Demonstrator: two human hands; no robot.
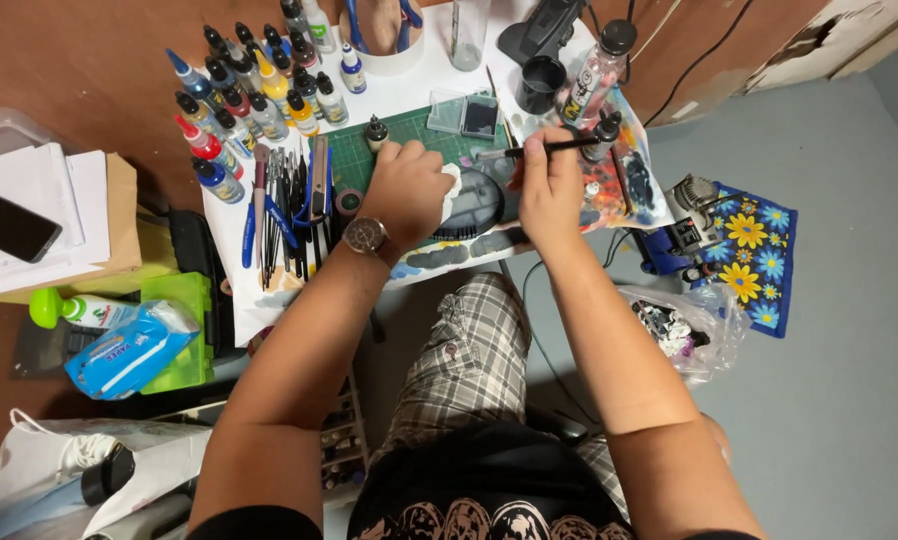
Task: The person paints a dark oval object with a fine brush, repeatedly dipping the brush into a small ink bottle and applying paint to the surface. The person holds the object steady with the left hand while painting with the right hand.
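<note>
— Where was the brush (544, 148) relative to the green cutting mat (409, 135)?

— At the mat's right edge, lying nearly level, its long axis running left to right. The dark handle end pointed away from the mat toward a small dark bottle (605, 134), and the other end pointed back over the mat.

— Which hand had it?

— The right hand (549, 190). Its fingers were closed around the brush near the middle, so that hand was clamped on it. The left hand was not touching the brush at all.

— And the left hand (406, 190)?

— It rested on the mat itself, fingers curled together over a white cloth (453, 186). Just beside it, at the mat's lower right corner, lay a dark rounded piece (479, 200); I couldn't tell whether the hand pinned it or only lay against it.

— So how did the piece lie from the brush?

— Below and slightly left of the brush tip, between the two hands, closer to the left hand.

— Anything else around the mat?

— Left of it, a row of tools and brushes (284, 205) lying side by side, and beyond those a cluster of paint bottles (249, 90). A wristwatch (365, 236) sat on the left wrist, just below the mat.
</note>
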